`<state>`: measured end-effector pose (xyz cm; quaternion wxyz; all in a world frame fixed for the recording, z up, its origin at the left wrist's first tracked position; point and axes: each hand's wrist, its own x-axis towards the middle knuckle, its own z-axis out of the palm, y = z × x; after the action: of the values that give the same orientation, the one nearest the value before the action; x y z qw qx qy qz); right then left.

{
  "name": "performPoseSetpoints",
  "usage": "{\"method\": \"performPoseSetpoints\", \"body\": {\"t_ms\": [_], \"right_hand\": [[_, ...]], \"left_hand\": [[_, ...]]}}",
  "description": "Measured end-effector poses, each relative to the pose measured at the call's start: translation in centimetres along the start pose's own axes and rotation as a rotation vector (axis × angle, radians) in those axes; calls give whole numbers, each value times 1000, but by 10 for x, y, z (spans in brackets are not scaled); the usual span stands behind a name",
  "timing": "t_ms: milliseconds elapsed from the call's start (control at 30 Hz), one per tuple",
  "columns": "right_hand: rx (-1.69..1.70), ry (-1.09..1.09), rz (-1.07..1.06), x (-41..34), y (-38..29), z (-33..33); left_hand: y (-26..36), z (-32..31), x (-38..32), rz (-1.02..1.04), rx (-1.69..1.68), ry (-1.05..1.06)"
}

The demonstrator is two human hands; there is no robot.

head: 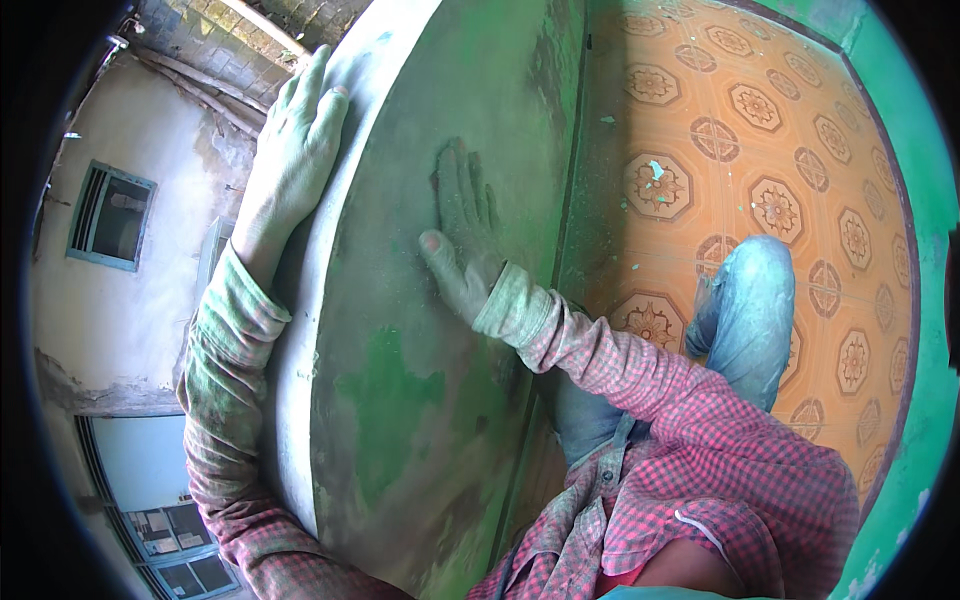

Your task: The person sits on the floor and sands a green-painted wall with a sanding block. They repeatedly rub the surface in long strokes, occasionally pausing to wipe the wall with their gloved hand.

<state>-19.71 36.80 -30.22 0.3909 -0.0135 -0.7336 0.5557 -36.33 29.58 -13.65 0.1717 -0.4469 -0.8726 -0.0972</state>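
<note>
A low wall with worn green paint and grey patches runs from top to bottom before me. My left hand rests on its pale top ledge, fingers pointing up the picture, holding nothing. Against the wall's green inner face lies my right hand, flat or nearly so, with its thumb apart from the fingers and nothing in it. A darker green patch of paint shows below that hand. Both forearms wear a red checked shirt, its cuffs dusted pale.
Patterned orange floor tiles with scattered paint flakes lie to the right, my jeans-clad knee above them. A green wall curves along the right. Beyond the ledge stand a building with a small window and wooden poles.
</note>
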Motion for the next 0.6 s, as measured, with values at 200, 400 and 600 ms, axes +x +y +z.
{"method": "performPoseSetpoints", "body": {"t_ms": [200,400,600], "right_hand": [[-132,-42,-89,13,-5,-2],[-329,-256,-260,3,-19,-6],[-209,-232,-69,2,-17,-2]], "left_hand": [[-8,7,6,21,-19,6],[-10,16,10,-8,-21,18],[-9,15,8,14,20,35]]}}
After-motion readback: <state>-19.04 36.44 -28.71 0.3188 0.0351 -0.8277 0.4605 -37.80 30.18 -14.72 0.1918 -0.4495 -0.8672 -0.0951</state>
